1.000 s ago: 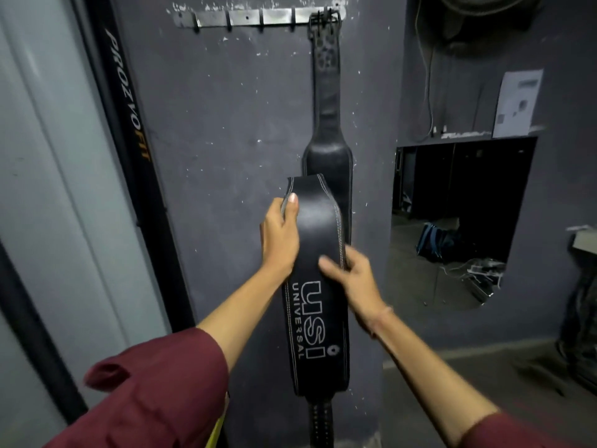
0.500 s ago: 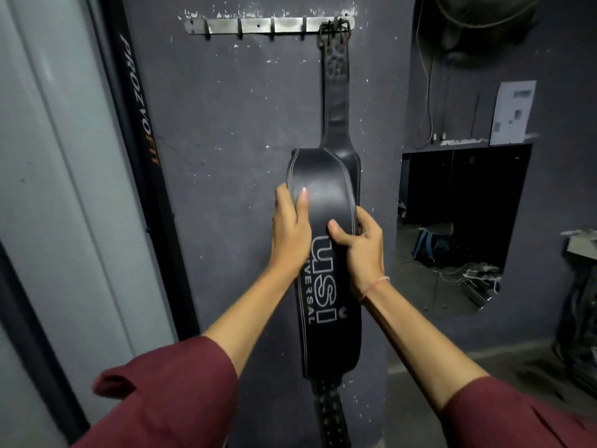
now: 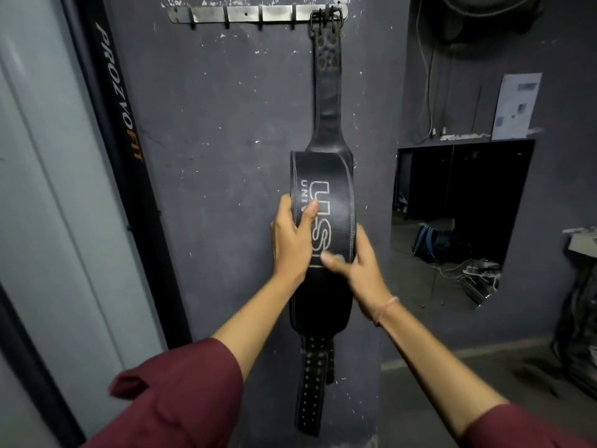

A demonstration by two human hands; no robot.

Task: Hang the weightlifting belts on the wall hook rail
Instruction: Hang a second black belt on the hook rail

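Note:
A metal hook rail [image 3: 245, 12] is fixed high on the dark wall. One black belt [image 3: 328, 92] hangs by its buckle from the rail's rightmost hook. In front of its wide part I hold a second black belt [image 3: 332, 202] printed USI UNIVERSAL, upright, its perforated strap end [image 3: 311, 386] dangling below. My left hand [image 3: 290, 240] grips its left edge, thumb across the front. My right hand [image 3: 358, 263] grips its right edge lower down. The held belt's top edge is far below the rail.
The rail's hooks left of the hung belt are bare. A black PROZVOFIT frame post [image 3: 119, 134] slants along the wall's left edge. To the right, a mirror [image 3: 458, 215] on a recessed wall reflects a bag and cables; a paper sheet [image 3: 517, 105] leans above it.
The held belt has risen through my hands: my hands now sit lower on it, over the logo, and more strap hangs below. The view has shifted slightly.

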